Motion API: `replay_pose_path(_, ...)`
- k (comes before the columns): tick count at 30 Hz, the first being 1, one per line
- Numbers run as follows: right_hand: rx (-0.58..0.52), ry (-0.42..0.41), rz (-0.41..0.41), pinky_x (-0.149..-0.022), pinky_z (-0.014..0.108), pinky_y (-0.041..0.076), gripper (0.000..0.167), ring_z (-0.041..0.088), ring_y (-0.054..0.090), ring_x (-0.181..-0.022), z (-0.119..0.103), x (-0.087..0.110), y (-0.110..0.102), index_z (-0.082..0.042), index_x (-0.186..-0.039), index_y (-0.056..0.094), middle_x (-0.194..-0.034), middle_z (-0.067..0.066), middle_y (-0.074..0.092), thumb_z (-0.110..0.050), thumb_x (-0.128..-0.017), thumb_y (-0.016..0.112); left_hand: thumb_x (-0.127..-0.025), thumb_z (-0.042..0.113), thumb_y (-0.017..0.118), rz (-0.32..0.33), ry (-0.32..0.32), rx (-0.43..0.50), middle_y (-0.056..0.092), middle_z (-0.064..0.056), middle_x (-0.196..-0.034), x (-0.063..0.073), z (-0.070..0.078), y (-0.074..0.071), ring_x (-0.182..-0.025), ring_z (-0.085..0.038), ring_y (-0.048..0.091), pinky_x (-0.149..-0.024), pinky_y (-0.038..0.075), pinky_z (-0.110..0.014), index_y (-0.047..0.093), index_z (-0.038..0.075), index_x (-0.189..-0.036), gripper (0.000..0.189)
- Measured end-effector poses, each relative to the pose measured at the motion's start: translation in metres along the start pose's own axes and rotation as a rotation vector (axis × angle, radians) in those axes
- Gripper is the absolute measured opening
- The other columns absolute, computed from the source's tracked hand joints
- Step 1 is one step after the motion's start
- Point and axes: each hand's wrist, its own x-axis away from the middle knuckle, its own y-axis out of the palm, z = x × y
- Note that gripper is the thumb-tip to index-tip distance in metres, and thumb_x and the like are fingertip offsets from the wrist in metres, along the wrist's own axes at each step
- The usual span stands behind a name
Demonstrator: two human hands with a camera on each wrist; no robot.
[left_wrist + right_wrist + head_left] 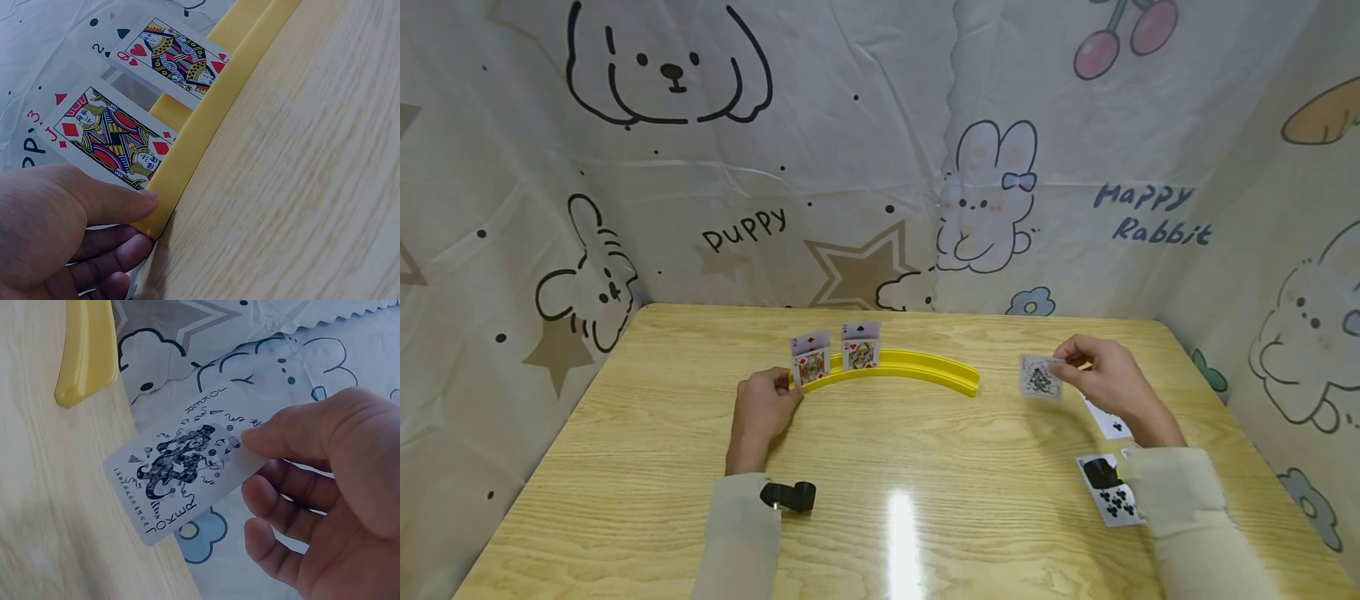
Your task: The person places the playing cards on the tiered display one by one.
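Observation:
My right hand [1097, 375] pinches a black-and-white joker card [178, 462] between thumb and fingers, its face showing, above the table to the right of the yellow curved card holder [917, 362]. The left hand [763, 408] grips that holder's left end, thumb on its front wall [178, 169] and fingers below. In the holder's left part stand a jack of diamonds [109, 137] with a red 3 behind it. Beside them is a queen of hearts [178, 59], with a 2 of spades [112, 37] rising behind.
On the wooden table [925, 467], a clubs card [1120, 510] lies face up, partly under the right wrist's black camera [1102, 473]. Another clubs card [1108, 423] lies partly covered by the right hand. A printed cloth [850, 167] hangs behind and at both sides.

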Motion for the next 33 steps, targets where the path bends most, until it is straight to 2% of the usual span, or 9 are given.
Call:
replay_pose_path(7, -0.038, -0.024, 0.053, -0.065, 0.033, 0.046, 0.010, 0.024, 0.058, -0.081, -0.009, -0.007, 0.010, -0.003, -0.095, 0.067, -0.092, 0.010, 0.066, -0.012, -0.095, 0.069, -0.089, 0.012, 0.074, 0.001, 0.001, -0.003, 0.070, -0.014, -0.097, 0.000, -0.001, 0.000, -0.087, -0.024, 0.064, -0.078, 0.052, -0.042, 0.069, -0.004, -0.119, 0.034)
replay_pose_path(17, -0.091, -0.046, 0.056, -0.069, 0.031, 0.048, 0.011, 0.025, 0.058, -0.086, -0.019, -0.016, 0.022, 0.000, -0.097, 0.067, -0.096, 0.012, 0.067, -0.011, -0.095, 0.068, -0.090, 0.012, 0.072, -0.017, -0.032, 0.007, 0.069, -0.014, -0.099, -0.001, -0.001, 0.000, -0.088, -0.024, 0.064, -0.078, 0.052, -0.042, 0.068, -0.003, -0.121, 0.034)
replay_pose_path(24, -0.125, -0.081, 0.071, -0.069, 0.027, 0.049, 0.009, 0.024, 0.059, -0.085, -0.024, -0.022, 0.030, -0.001, -0.094, 0.067, -0.094, 0.010, 0.067, -0.010, -0.095, 0.069, -0.090, 0.012, 0.073, -0.016, -0.027, 0.008, 0.070, -0.014, -0.099, -0.001, 0.000, 0.000, -0.088, -0.024, 0.065, -0.078, 0.053, -0.042, 0.068, -0.003, -0.120, 0.035)
replay_pose_path(33, -0.163, -0.090, 0.064, -0.066, 0.028, 0.048, 0.011, 0.025, 0.058, -0.084, -0.029, -0.031, 0.040, 0.001, -0.094, 0.066, -0.094, 0.012, 0.067, -0.010, -0.095, 0.069, -0.089, 0.013, 0.073, -0.004, -0.016, -0.007, 0.070, -0.015, -0.098, 0.000, -0.001, 0.000, -0.086, -0.023, 0.066, -0.077, 0.053, -0.042, 0.069, -0.004, -0.119, 0.035)
